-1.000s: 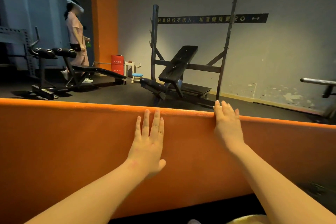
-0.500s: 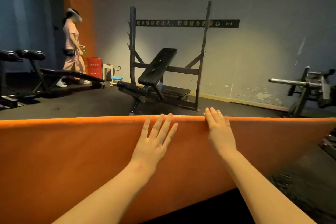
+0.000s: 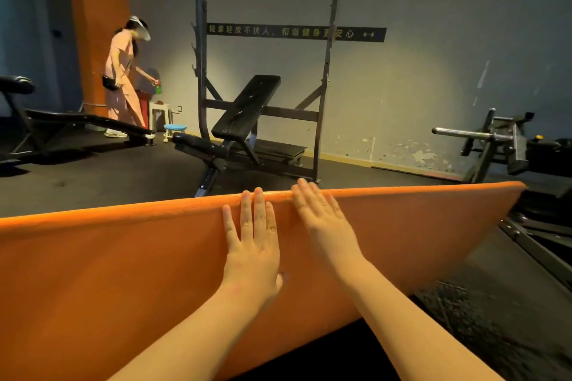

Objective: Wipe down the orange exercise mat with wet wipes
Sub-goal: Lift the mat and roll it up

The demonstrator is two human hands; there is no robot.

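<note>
The orange exercise mat stands up on its long edge across the black gym floor, its upper edge rising gently toward its right end. Both hands lie flat against the near face, close under that edge. The left grip has its fingers straight and spread slightly apart, its fingertips reaching the rim. The right grip sits just beside it, fingers straight and close together, its tips over the rim. Neither clasps anything. Behind the mat stands a black bench rack. Farther left, another person in pink bends near a small blue stool.
</note>
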